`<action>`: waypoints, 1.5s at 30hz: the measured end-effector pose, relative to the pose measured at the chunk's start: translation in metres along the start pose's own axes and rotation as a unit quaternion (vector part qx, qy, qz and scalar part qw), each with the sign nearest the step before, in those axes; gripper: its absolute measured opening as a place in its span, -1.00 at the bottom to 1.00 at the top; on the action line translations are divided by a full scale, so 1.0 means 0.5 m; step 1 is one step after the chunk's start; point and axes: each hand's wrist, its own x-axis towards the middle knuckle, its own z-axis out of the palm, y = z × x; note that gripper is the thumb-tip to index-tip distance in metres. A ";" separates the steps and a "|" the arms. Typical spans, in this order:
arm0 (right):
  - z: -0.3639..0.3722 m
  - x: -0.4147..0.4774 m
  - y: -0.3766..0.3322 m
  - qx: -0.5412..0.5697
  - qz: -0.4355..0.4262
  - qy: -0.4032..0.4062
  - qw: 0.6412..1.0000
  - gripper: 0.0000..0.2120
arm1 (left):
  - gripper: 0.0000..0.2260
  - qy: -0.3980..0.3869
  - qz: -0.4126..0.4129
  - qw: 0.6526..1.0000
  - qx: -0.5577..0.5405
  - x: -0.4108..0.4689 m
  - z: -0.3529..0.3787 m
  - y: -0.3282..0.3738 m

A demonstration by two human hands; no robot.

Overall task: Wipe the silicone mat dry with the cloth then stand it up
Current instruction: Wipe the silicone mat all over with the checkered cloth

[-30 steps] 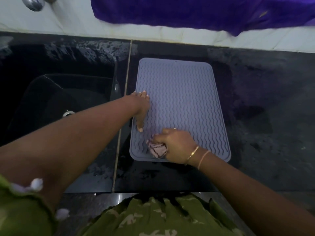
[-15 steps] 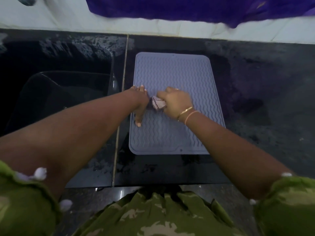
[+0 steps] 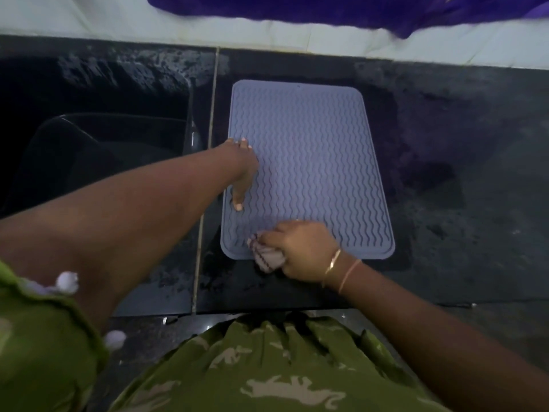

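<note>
A grey silicone mat (image 3: 312, 162) with a wavy ribbed surface lies flat on the black counter, long side running away from me. My left hand (image 3: 242, 171) presses flat on its left edge, fingers spread and thumb pointing toward me. My right hand (image 3: 303, 248) is closed around a bunched, pale striped cloth (image 3: 267, 257) at the mat's near edge, left of centre. The cloth hangs partly over the mat's rim onto the counter.
A dark sink (image 3: 98, 153) sits left of the mat, past a metal seam (image 3: 208, 173) in the black counter (image 3: 460, 218). White wall tiles (image 3: 267, 34) and a purple cloth (image 3: 356, 7) run along the back. The counter's front edge is close to my body.
My right hand has pulled the cloth from the middle of the mat's left side back to the near edge. The left hand has stayed on the left edge.
</note>
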 end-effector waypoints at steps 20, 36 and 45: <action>0.018 0.094 0.074 -0.121 0.027 0.175 0.977 -0.59 | 0.19 0.001 -0.008 1.000 -0.023 -0.004 0.005 -0.007; -0.057 0.067 0.133 0.537 0.282 0.190 0.772 -0.73 | 0.01 -0.058 -0.017 0.998 -0.030 -0.002 -0.031 -0.006; -0.220 0.237 0.309 0.476 0.345 0.242 0.771 -0.69 | 0.21 0.032 0.020 0.990 -0.134 0.033 -0.053 0.007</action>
